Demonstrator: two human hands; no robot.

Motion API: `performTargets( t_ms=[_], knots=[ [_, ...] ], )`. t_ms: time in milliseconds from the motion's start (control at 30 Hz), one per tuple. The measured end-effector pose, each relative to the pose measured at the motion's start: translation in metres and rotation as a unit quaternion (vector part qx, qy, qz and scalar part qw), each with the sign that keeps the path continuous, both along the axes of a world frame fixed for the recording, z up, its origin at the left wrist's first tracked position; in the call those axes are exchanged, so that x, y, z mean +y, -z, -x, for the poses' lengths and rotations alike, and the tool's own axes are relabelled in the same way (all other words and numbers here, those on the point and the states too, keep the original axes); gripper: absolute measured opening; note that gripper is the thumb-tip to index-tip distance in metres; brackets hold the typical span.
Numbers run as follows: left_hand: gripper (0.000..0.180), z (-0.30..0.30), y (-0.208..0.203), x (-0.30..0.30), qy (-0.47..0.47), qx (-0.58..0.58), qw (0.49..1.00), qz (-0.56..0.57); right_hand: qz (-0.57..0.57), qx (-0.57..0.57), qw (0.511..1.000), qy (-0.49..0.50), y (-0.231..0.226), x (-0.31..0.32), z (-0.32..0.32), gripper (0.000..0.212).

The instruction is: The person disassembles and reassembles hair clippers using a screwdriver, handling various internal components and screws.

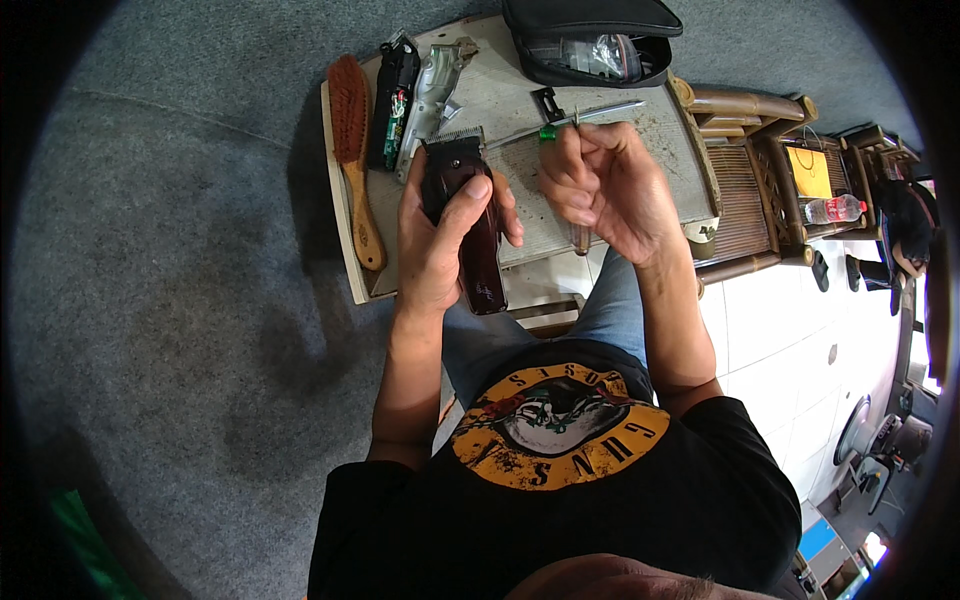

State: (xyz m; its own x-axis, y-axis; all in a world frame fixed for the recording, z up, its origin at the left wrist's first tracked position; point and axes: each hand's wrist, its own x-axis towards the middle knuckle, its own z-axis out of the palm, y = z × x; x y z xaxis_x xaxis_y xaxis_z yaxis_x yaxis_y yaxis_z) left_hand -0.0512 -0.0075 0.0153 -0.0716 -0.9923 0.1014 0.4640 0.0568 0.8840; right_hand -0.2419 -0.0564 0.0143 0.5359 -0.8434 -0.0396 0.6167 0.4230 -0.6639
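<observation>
My left hand (432,245) is closed around a dark red hair clipper (482,255), thumb on its front, with the metal blade at the far end. To its right, my raised right hand (610,190) is closed on what looks like a slim screwdriver (581,240). Its handle end shows below the fist and a thin metal tip above; the middle is hidden by my fingers. A small green piece (548,132) shows beside the forefinger; whether it belongs to the tool I cannot tell. Beyond the clipper lie a black clipper housing with a circuit board (396,105) and a clear clipper housing (432,95).
A worn tabletop (530,220) carries a red-bristled wooden-handled brush (355,160) at left, a thin silver rod (620,108), a small black part (547,103) and an open black zip case (595,45). Bamboo furniture (735,195) with a bottle (835,209) stands at right.
</observation>
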Motion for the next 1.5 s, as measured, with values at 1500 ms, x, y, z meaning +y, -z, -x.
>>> performTargets(
  t_ms=[1500],
  knots=[
    [0.022,0.000,0.001,0.000,0.000,-0.005,1.000,0.007,0.046,-0.094,0.993,-0.058,0.008,-0.003,0.011,0.057]
  ],
)
